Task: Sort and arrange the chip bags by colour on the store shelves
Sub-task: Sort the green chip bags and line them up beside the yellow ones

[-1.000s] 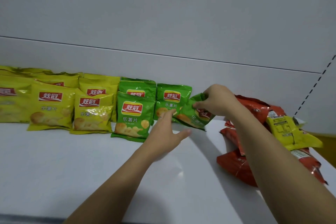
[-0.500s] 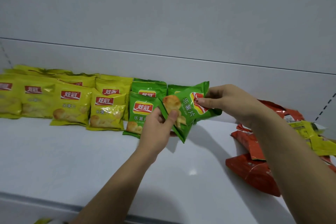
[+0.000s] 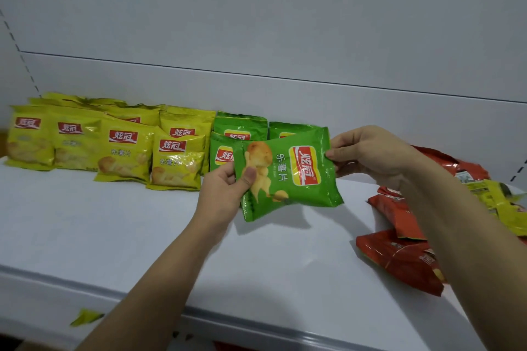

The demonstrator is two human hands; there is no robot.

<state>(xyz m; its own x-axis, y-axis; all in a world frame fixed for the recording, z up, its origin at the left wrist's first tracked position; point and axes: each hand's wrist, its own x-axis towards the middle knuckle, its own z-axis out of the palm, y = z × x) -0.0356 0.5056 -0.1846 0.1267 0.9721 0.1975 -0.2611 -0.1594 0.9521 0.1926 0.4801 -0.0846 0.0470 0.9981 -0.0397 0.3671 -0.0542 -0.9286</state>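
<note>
One green bag (image 3: pixel 288 177) in two hands (image 3: pixel 225 191) (image 3: pixel 368 151)

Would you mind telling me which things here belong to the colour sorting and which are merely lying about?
Job: green chip bag gripped by left hand and right hand; shelved green bags; row of yellow bags; unsorted red bags and stray yellow bags at right.
Lying about: yellow-green scrap below the shelf edge, unidentifiable.
</note>
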